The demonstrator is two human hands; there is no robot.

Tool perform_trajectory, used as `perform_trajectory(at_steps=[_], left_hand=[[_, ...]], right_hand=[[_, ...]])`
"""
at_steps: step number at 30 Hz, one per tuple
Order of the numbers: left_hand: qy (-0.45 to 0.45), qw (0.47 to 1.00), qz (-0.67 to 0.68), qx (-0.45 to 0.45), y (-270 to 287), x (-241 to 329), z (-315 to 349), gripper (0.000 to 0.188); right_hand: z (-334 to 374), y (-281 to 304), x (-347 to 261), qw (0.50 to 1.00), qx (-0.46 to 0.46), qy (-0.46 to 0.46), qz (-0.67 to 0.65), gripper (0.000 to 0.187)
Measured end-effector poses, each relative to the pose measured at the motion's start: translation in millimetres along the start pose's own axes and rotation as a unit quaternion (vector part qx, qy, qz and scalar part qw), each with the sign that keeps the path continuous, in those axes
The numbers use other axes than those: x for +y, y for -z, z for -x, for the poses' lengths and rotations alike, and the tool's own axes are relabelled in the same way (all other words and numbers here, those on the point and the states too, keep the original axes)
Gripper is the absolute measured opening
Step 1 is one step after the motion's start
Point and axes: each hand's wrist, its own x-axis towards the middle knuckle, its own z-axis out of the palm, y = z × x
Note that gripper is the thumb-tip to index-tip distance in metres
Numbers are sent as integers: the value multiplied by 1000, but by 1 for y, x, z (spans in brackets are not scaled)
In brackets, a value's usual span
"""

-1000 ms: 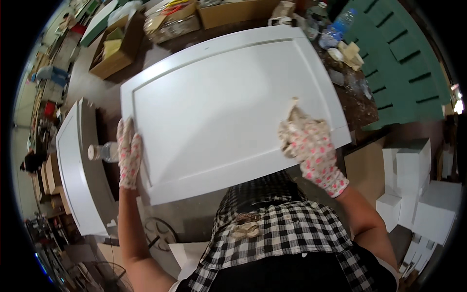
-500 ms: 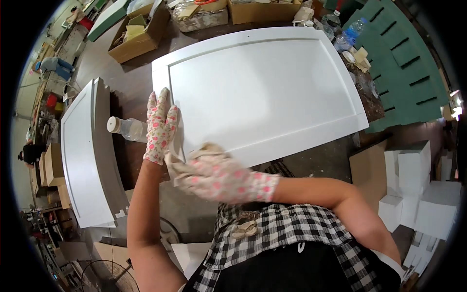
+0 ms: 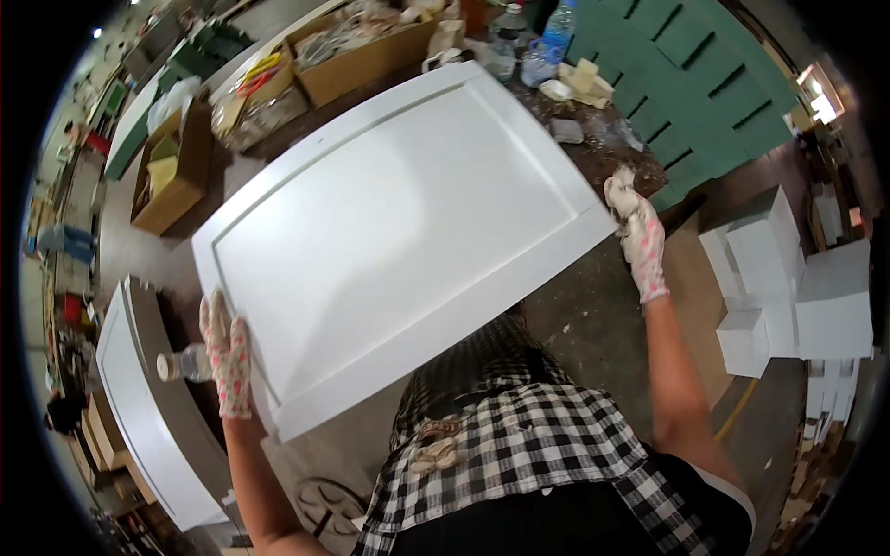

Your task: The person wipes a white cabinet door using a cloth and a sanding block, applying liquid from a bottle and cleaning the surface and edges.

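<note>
Two-handed, working over a dark table (image 3: pixel 234 171), handling a white framed panel (image 3: pixel 389 232) lying on it. Resting left gloved hand (image 3: pixel 229 360) along the panel's left end, with fingers straight, thumb apart. Holding right gloved hand (image 3: pixel 643 243) by the near right corner, clamping fingers on a crumpled pale cloth (image 3: pixel 620 192). Seeing a capped clear bottle (image 3: pixel 190 363) just beside left hand.

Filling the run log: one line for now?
left hand: on white panel, left edge; right hand: holding cloth by right corner; bottle: beside left hand
</note>
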Motion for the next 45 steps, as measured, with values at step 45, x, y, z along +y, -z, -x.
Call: perform_trajectory(at_steps=[45], left_hand=[[120, 878, 458, 76, -185, 200, -103, 39]], right_hand=[[-194, 0, 122, 794, -440, 88, 410, 30]])
